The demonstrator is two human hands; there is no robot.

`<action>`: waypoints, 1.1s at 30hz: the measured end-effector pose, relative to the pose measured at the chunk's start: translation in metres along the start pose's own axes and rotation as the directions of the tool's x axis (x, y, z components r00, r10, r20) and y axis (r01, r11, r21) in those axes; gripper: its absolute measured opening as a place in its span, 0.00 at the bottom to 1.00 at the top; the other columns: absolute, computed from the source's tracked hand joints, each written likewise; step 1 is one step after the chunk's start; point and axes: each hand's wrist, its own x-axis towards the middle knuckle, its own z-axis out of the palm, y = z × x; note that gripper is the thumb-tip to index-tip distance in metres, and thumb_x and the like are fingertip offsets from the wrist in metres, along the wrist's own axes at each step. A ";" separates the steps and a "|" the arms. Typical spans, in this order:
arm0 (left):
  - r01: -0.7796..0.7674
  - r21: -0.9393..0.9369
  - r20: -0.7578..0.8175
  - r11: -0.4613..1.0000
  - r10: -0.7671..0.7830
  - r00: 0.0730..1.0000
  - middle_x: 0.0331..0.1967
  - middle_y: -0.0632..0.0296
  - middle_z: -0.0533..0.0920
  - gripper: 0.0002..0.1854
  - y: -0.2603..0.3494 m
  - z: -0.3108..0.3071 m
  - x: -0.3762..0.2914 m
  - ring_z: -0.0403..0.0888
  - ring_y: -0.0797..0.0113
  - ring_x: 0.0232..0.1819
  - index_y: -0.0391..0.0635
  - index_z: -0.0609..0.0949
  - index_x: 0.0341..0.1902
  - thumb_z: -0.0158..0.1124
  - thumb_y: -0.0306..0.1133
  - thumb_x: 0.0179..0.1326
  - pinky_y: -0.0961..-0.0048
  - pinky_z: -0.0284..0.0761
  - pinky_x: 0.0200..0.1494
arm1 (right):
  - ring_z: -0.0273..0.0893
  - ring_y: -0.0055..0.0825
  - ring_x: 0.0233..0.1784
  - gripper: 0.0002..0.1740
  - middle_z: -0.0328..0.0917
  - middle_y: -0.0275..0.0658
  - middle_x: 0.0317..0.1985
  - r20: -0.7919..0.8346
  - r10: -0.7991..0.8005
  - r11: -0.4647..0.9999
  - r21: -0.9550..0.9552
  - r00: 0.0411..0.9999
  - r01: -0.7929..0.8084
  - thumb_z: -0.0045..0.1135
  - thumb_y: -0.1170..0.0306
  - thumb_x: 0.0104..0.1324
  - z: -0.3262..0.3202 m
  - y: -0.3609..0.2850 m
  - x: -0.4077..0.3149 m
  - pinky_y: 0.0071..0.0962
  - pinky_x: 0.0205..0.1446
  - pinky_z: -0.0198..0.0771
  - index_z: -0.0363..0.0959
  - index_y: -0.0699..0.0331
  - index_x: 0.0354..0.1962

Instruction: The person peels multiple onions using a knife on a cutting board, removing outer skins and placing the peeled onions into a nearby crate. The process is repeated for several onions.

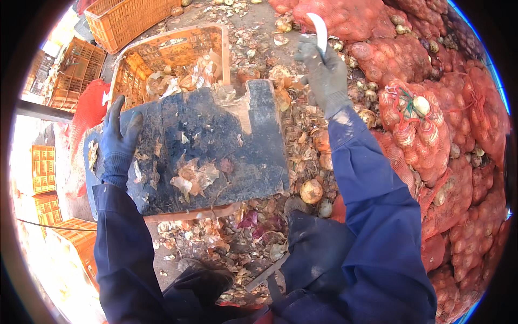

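Observation:
My left hand (118,141), in a dirty blue knit glove, rests at the left part of a worn dark-blue board (251,162), fingers apart and holding nothing. Dry onion skins (196,178) lie scattered over the board, which covers the near part of an orange plastic crate (224,52). Beyond the board's far right corner, my gloved right hand (325,73) grips what looks like a curved knife (319,30). Its bright blade sticks up past the fingers, while its handle is hidden in the fist. Loose onion skins (202,73) are inside the crate.
Red mesh sacks of onions (396,60) are piled along the right. Loose onions (311,191) and peelings litter the ground around my feet. Another orange crate (129,20) stands at the far left, near a loose red net (87,109). More crates (43,168) stand at the left edge.

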 end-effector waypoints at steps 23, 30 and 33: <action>-0.135 0.396 0.279 0.908 0.021 0.960 0.77 0.38 0.60 0.42 0.146 0.089 -0.049 0.50 0.35 0.80 0.49 0.69 0.75 0.70 0.53 0.59 0.43 0.48 0.79 | 0.78 0.48 0.62 0.35 0.78 0.53 0.57 0.050 0.452 0.732 -0.591 0.891 -0.338 0.66 0.52 0.64 -0.031 0.230 -0.077 0.44 0.63 0.72 0.70 0.60 0.64; -0.106 0.373 0.299 0.922 -0.011 0.954 0.76 0.37 0.61 0.43 0.152 0.087 -0.044 0.52 0.33 0.79 0.46 0.71 0.74 0.73 0.50 0.56 0.43 0.51 0.78 | 0.68 0.50 0.72 0.52 0.66 0.51 0.71 0.204 0.570 0.601 -0.764 0.796 -0.234 0.66 0.39 0.61 0.007 0.248 0.019 0.44 0.72 0.67 0.56 0.56 0.73; -0.105 0.345 0.297 0.933 -0.003 0.955 0.76 0.38 0.62 0.42 0.153 0.089 -0.040 0.52 0.34 0.79 0.46 0.71 0.73 0.73 0.50 0.56 0.43 0.51 0.78 | 0.71 0.51 0.69 0.50 0.67 0.57 0.68 0.136 0.642 0.584 -0.725 0.754 -0.366 0.65 0.40 0.62 0.015 0.250 0.013 0.44 0.69 0.69 0.58 0.59 0.72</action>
